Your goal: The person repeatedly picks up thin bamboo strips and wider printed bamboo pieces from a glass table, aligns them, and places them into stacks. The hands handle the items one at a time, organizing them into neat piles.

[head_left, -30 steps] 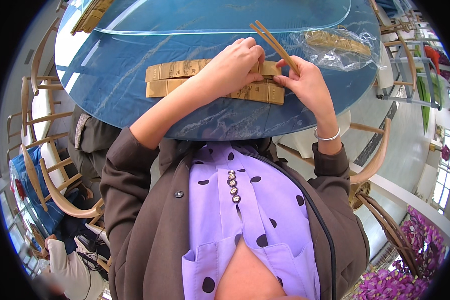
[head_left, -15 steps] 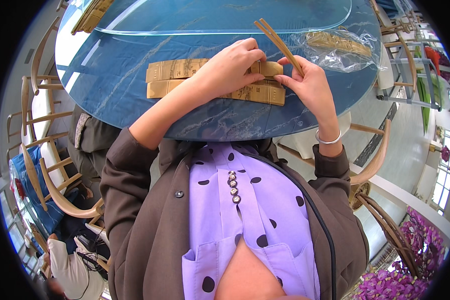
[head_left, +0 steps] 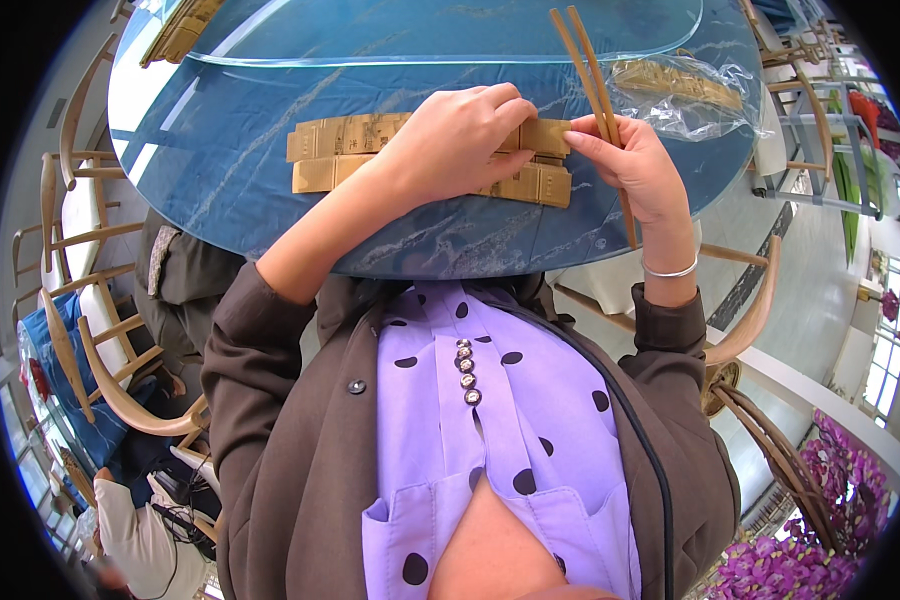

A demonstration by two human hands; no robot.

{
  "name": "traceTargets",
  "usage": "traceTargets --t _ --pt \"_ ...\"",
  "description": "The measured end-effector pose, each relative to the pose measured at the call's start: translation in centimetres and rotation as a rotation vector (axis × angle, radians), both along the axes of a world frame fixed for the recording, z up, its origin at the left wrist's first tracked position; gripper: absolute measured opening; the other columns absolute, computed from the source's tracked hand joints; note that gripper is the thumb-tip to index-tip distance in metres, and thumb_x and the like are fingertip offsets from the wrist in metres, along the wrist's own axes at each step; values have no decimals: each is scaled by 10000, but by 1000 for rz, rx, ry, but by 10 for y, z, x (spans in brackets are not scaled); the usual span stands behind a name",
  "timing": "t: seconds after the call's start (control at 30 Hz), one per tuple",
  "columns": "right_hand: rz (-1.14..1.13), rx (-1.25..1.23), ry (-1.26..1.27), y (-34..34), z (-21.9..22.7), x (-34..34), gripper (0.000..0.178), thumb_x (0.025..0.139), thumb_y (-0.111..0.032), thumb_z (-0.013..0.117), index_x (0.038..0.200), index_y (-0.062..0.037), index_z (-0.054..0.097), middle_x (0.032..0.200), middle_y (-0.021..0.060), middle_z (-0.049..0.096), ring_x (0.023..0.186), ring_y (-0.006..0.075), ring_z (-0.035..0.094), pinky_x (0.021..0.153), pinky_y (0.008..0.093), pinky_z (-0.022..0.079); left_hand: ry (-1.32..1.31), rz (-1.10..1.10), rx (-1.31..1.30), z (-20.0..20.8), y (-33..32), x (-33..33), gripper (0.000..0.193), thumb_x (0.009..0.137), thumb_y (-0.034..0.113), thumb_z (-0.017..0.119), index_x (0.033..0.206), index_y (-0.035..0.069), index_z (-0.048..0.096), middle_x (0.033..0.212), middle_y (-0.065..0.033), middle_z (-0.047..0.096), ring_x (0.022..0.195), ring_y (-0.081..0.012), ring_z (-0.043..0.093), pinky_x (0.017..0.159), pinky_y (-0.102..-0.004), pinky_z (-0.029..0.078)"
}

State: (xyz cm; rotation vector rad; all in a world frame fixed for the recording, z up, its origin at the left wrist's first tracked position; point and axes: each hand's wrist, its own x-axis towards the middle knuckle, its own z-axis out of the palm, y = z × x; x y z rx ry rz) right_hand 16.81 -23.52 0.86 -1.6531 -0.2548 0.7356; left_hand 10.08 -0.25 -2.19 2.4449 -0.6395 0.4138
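Blue with pale marble veins, the round surface takes up most of what I see past the seated person's coat, its near rim curving close to their front. Toward the far side lies a disc of glass, its edge well beyond the work. Two long rows of flat brown paper sleeves lie one behind the other: the far row and the near row, close alongside each other. A strip of blue runs between them and the near rim, and a wide stretch opens off their left ends. The right is tighter: a clear plastic bag with a brown bundle inside sits just beyond the hand there.

Reaching across both rows, the left hand has its fingers curled over the far row, thumb on the nearer side, pinching it toward its right end. The right hand has its fingers closed around two wooden chopsticks, thumb tip at the far row's right end. The thin tips point away over the surface, the other ends toward the near rim. Smallest is a silver bangle at that wrist.
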Motion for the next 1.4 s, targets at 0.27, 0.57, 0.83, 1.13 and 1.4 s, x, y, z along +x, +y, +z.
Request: traceTargets --t 0.27,0.57,0.83,1.13,1.4 --pt "87 24 85 3 12 -1 243 850 -147 807 1019 5 721 689 -60 566 492 -15 350 447 171 215 -199 -41 72 5 3 -11 380 854 174 725 1204 48 648 1060 -69 628 968 -220 641 727 -328 580" --pt "110 93 232 5 11 -3 189 875 -120 776 1011 -1 722 688 -61 582 463 -14 355 422 165 219 26 -180 -106 5 8 -12 413 872 142 671 1246 12 552 1097 -128 598 1147 -332 550 1009 -434 435" --pt "170 100 220 10 16 -6 222 841 -127 811 1002 3 731 714 -43 587 510 -8 409 452 160 246 14 -144 8 3 2 -16 498 939 431 578 1156 -14 524 1011 -145 563 977 -342 588 880 -432 475" --pt "169 140 237 18 20 -14 214 837 -148 812 964 -7 712 724 -45 584 546 -2 413 480 171 271 -70 -120 17 4 0 -17 479 914 442 604 1089 3 526 1000 -130 566 965 -322 596 852 -412 482" --pt "134 17 -41 17 14 -20 174 874 -132 781 944 -23 665 751 -43 592 639 11 495 568 177 364 -83 -56 127 2 -5 -19 402 884 360 673 1067 35 523 979 -88 551 953 -263 601 841 -382 481"
